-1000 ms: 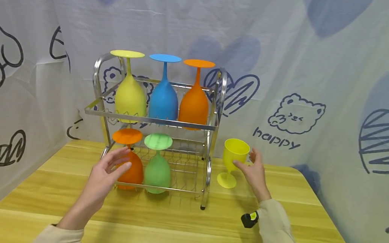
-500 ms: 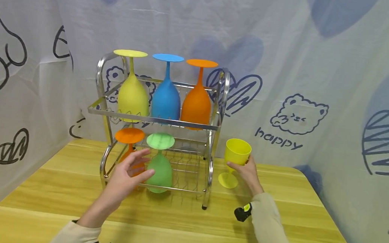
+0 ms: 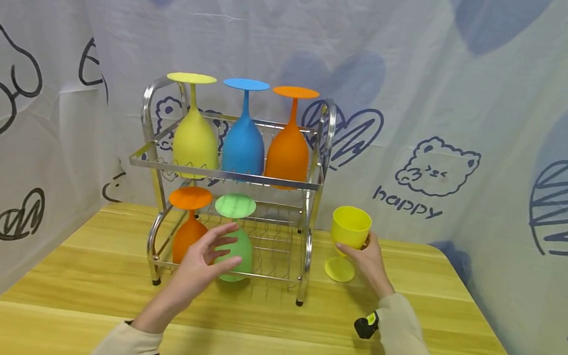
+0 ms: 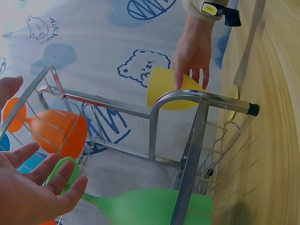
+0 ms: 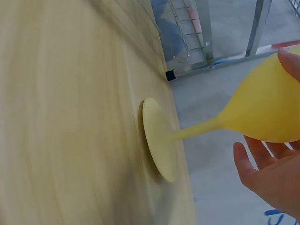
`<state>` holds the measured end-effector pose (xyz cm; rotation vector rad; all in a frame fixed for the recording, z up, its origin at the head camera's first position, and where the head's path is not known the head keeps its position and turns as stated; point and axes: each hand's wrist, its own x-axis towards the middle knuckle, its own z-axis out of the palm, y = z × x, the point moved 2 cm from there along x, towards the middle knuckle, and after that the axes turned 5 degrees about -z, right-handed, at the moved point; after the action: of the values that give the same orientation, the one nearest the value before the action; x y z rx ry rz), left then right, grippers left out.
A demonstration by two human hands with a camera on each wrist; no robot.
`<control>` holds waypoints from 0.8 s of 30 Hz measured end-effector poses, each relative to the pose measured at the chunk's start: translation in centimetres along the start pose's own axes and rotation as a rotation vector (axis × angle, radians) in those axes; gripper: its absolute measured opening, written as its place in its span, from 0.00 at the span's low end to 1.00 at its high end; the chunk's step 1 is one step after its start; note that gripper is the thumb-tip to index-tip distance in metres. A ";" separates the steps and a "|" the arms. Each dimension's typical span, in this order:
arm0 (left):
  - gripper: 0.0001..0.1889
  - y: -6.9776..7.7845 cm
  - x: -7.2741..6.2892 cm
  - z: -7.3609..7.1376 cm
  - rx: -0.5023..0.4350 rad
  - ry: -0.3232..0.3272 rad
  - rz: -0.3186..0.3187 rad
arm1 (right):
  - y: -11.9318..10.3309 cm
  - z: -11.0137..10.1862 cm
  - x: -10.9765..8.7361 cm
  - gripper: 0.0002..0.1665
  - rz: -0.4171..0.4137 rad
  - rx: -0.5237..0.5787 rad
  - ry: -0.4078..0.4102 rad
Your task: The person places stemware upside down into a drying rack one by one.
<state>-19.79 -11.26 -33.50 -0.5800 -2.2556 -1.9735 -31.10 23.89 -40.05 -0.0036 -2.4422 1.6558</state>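
At the right of the rack a yellow goblet [image 3: 350, 229] is upright, its bowl gripped by my right hand [image 3: 373, 263] with the thumb in front and fingers behind. In the right wrist view its round foot [image 5: 158, 139] is at the tabletop; whether it touches cannot be told. My left hand [image 3: 204, 262], fingers spread and holding nothing, hovers before the lower shelf, partly hiding a green goblet [image 3: 243, 251]. Left of that one an orange goblet [image 3: 188, 239] stands upside down. Upside-down yellow [image 3: 194, 144], blue [image 3: 243, 147] and orange [image 3: 287, 156] goblets line the upper shelf.
The two-tier metal rack [image 3: 234, 176] stands on the wooden table [image 3: 263, 335]. Bare wire shows on the lower shelf [image 3: 274, 248], right of the green goblet. A printed cloth [image 3: 363, 29] hangs behind and at both sides.
My right hand has closed round the yellow goblet's bowl and shifted it slightly right and nearer. The left hand has moved right, from before the lower orange goblet to before the green one.
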 end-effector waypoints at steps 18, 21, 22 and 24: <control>0.34 -0.5 0.8 3.0 -0.109 -0.022 0.006 | -3.9 -2.0 -5.5 0.53 -0.208 -0.105 -0.042; 0.36 -0.5 0.9 3.5 -0.107 -0.037 -0.010 | -4.7 -1.9 -6.3 0.54 -0.257 -0.173 -0.026; 0.36 -0.6 1.0 3.6 -0.102 -0.042 -0.015 | -4.9 -1.8 -6.6 0.53 -0.284 -0.193 -0.020; 0.38 -0.6 1.1 4.0 -0.101 -0.053 -0.025 | -5.3 -1.7 -7.1 0.52 -0.341 -0.237 -0.005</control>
<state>-20.25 -7.21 -34.39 -0.6242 -2.2140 -2.1186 -23.28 22.72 -35.63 0.3614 -2.4580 1.2213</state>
